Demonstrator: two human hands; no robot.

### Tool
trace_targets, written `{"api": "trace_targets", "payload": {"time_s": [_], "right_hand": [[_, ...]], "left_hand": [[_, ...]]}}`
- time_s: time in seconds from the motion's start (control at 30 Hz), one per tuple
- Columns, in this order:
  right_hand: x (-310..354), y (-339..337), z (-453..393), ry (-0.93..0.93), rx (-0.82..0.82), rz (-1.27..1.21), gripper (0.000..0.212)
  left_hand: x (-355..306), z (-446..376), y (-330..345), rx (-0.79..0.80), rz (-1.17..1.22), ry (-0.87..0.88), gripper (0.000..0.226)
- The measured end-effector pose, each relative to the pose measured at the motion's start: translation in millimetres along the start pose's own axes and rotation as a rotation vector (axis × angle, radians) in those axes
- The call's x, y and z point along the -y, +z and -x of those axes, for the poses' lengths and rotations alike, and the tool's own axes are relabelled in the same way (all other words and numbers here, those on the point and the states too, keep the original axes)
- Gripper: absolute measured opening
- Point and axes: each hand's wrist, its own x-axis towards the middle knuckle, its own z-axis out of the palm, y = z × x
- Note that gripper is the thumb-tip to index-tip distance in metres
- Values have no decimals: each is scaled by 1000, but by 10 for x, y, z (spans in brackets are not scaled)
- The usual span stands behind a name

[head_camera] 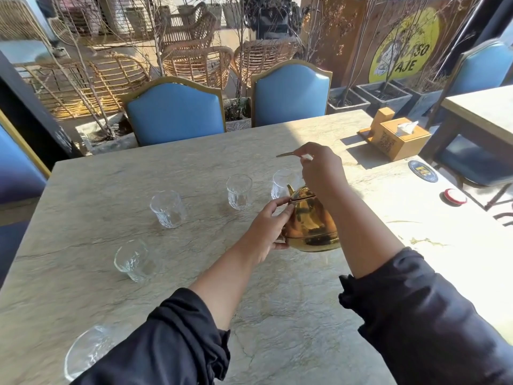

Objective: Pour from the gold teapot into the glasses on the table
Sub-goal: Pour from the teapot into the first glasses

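Note:
The gold teapot (311, 223) is in the middle of the stone table (194, 168), close above or on its top. My right hand (319, 168) grips its thin swing handle above the lid. My left hand (268, 226) is against the pot's left side, fingertips at the lid's rim. Several clear glasses stand around: one (283, 183) just behind the pot's spout, one (239, 191) to its left, another (168, 208) farther left, one (133, 259) nearer me, and one (88, 351) at the near left edge, partly behind my sleeve. All look empty.
A wooden tissue box (397, 137) stands at the far right of the table, with a round blue coaster (422, 170) and a red-rimmed lid (455, 196) near the right edge. Two blue chairs (175, 112) face me across the table. Another table (483, 112) is at the right.

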Motion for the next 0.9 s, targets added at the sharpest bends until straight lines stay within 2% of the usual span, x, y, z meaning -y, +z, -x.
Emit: {"api": "trace_targets", "payload": {"time_s": [0.2, 0.37, 0.9], "right_hand": [[3, -3, -11, -8, 7, 5, 36], [0, -6, -30, -15, 16, 13, 34], [66, -58, -44, -25, 15, 36, 33]], "left_hand": [[-4, 11, 3, 1, -4, 1, 31], [2, 8, 6, -14, -5, 7, 20], [-36, -14, 0, -17, -11, 29, 29]]}}
